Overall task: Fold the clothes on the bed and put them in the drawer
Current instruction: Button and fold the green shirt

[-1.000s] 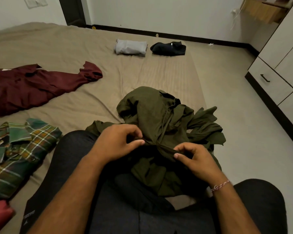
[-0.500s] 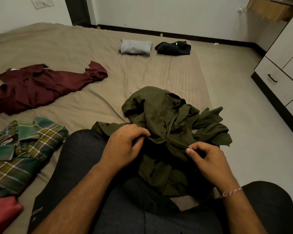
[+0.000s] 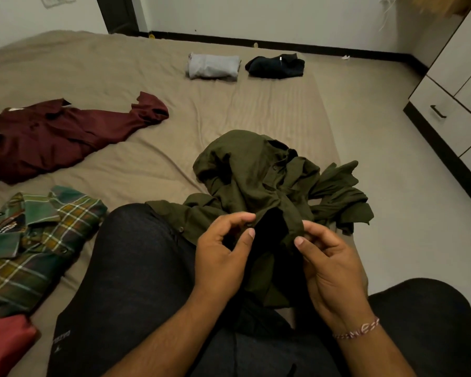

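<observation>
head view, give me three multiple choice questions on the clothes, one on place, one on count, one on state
1. Where does the plaid shirt lie?
A. left of the person's legs
B. on the floor
C. by the far wall

2. How many folded bundles sit at the far end of the bed?
A. one
B. two
C. four

3. What state is the green shirt in?
A. neatly folded
B. crumpled, held by both hands
C. hanging up

Answers:
1 A, it lies on the bed at the left.
2 B, a grey bundle and a dark bundle sit side by side.
3 B, the left hand and right hand pinch its bunched cloth.
</observation>
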{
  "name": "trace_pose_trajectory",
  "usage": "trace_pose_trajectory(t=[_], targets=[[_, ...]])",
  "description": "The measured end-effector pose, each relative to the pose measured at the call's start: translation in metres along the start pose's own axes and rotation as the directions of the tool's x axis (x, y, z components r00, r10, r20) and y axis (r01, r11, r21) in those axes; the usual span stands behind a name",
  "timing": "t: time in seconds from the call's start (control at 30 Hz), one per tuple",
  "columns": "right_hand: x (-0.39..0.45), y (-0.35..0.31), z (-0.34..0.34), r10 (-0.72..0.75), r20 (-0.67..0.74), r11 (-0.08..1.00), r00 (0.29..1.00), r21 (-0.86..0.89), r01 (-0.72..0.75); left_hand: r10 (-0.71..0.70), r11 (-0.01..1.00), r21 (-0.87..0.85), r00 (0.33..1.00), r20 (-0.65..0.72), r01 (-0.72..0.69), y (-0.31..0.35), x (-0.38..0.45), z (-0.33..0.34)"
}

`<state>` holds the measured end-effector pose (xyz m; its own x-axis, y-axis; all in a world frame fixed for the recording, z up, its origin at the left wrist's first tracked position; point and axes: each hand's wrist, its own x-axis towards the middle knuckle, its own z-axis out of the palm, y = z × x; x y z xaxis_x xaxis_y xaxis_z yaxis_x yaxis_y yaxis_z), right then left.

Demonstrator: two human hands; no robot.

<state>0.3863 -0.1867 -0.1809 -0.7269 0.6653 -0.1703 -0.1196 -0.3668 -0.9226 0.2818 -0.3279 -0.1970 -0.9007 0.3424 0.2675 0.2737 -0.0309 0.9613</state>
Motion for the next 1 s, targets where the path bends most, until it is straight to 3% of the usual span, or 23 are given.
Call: trace_pose_trajectory(t=[0.2,0.4,0.63,1.0], targets=[[-0.002,0.009,0.012,-0.153,-0.061,0.98,0.986,-0.137,0.144,0.112,0.994,-0.005,0.985,0.13,-0.113,-0.003,-0.008,0.007],[-0.012,0.011,0.017,-0.394,-0.057,0.877,0.917,-0.321,0.356,0.175,0.983,0.035,0.974,0.146,-0.182,-0.004,-0.01,0.006],[-0.011,0.01,0.016,-0.24,-0.062,0.968,0.969,-0.091,0.234,0.208,0.977,0.029,0.974,0.092,-0.211,-0.002,-0.008,0.004],[-0.014,0.014,0.021,-0.296,0.054,0.922,0.954,-0.245,0.3,0.245,0.965,0.059,0.961,0.132,-0.254,-0.005,-0.009,0.002]])
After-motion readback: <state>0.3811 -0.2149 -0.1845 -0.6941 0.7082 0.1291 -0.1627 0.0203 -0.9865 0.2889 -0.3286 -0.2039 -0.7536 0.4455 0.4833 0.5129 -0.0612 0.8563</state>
